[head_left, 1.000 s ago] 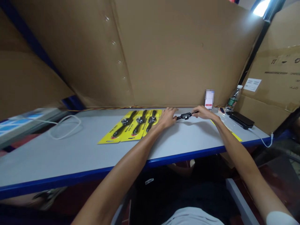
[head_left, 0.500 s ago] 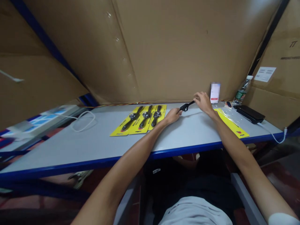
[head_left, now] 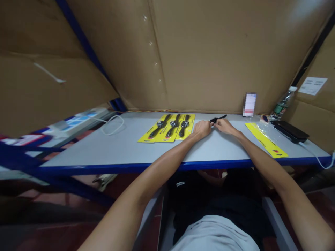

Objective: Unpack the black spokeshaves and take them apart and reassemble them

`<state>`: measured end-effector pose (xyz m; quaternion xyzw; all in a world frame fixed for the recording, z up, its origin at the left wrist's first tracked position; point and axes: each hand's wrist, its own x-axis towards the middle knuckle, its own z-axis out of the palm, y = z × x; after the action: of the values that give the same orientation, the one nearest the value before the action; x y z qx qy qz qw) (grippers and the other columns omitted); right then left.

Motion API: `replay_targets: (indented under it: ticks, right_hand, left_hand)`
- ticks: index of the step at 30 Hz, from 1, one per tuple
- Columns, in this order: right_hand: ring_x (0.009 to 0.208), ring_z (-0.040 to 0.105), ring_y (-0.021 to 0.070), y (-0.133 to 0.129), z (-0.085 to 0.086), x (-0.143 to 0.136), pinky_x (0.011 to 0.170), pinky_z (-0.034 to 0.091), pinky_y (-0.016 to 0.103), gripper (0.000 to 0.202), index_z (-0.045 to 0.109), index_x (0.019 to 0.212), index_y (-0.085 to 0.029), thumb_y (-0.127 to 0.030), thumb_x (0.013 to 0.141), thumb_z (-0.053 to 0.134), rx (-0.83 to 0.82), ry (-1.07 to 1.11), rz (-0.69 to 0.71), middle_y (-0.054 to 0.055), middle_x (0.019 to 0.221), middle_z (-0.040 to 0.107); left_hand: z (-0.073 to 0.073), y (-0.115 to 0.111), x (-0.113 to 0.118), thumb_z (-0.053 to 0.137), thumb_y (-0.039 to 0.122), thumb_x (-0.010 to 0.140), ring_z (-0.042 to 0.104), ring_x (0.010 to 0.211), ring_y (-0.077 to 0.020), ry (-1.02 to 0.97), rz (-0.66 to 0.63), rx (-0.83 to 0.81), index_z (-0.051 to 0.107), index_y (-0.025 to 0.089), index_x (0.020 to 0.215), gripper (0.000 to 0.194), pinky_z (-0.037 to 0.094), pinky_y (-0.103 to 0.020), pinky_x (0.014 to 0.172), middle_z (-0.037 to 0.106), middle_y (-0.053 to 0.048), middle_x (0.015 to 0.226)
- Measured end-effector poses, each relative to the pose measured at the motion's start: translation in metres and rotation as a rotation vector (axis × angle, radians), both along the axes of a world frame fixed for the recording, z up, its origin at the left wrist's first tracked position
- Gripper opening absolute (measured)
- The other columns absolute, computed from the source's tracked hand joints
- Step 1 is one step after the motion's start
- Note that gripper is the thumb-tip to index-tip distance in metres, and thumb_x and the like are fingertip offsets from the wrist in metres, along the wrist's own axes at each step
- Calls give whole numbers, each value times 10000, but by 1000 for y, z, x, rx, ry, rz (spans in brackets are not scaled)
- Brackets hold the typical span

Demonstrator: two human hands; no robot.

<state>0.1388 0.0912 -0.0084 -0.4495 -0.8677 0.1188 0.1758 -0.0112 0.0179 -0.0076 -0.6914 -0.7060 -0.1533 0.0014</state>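
Head view: your left hand (head_left: 203,129) is curled closed around one end of a black two-handled tool (head_left: 214,120). Your right hand (head_left: 223,126) has its fingers bunched at the tool's middle; exact grip hard to tell. Tool sits between your hands over the grey table (head_left: 125,150), far handle angled up to the right. Three yellow-carded tools (head_left: 173,123) lie just left of you; loose yellow card (head_left: 265,140) to the right, near a black case (head_left: 291,131).

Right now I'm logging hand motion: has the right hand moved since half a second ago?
Yes. Judged against the phone, the right hand has moved left and nearer the person, closer to the left hand.
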Motion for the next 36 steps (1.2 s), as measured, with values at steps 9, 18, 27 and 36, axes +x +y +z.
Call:
replay_targets:
  ticks: [9, 18, 27, 36]
  right_hand:
    - [605, 542, 154, 2, -7, -9, 596, 344, 270, 295, 635, 560, -193, -292, 838, 619, -44, 105, -200, 26, 590, 633]
    - [742, 638, 194, -4, -9, -3, 646, 376, 272, 144, 715, 781, -183, -246, 859, 612, 130, 17, -75, 60, 766, 732]
    - [960, 667, 239, -13, -6, 2, 747, 413, 293, 303, 712, 1112, -224, -107, 883, 552, 286, -47, -22, 78, 1051, 762]
    - [990, 662, 229, -13, -7, 0, 771, 420, 290, 355, 723, 1119, -239, -77, 877, 519, 323, -21, 40, 61, 1097, 754]
  left_hand:
    - [7, -5, 6, 337, 398, 1089, 698, 1165, -304, 46, 7, -32, 747, 114, 1199, 511, 513, -361, 952, 739, -230, 1189]
    - [2, 2, 1, 365, 391, 1075, 695, 1160, -331, 37, -23, -36, 753, 98, 1197, 501, 507, -386, 950, 733, -251, 1193]
    - [1, 14, -6, 409, 392, 1055, 705, 1152, -320, -17, 39, -54, 749, 122, 1221, 465, 508, -344, 900, 739, -237, 1208]
    - [-5, 24, -10, 411, 419, 1045, 707, 1150, -324, -36, 50, -40, 766, 131, 1189, 479, 519, -356, 907, 743, -237, 1201]
